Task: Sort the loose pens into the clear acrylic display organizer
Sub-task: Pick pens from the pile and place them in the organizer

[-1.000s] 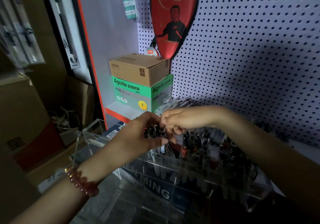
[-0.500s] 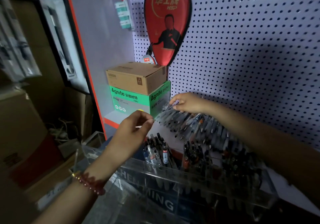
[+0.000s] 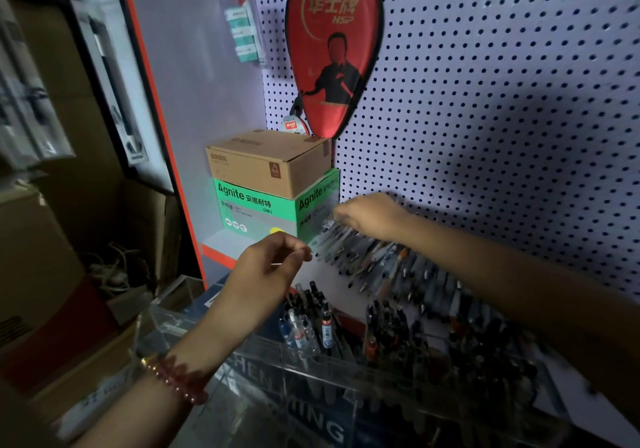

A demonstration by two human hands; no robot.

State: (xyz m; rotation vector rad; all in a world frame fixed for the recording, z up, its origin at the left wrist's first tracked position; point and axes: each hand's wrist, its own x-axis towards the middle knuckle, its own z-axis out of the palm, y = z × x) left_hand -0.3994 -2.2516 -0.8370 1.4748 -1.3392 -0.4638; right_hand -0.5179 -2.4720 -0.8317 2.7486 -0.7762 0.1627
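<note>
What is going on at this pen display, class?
A person is sorting pens. The right hand reaches into the row of loose pens lying on the shelf beside the green box; blur hides whether it grips one. The left hand hovers above the clear acrylic organizer, fingers curled, contents unclear. Several compartments already hold upright pens.

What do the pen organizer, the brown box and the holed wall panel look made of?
Organizer: clear glossy plastic, likely acrylic; lettering shows through its walls. Brown box: matte cardboard, with folded flaps. Wall panel: pale painted pegboard, metal or hardboard; cannot tell.
</note>
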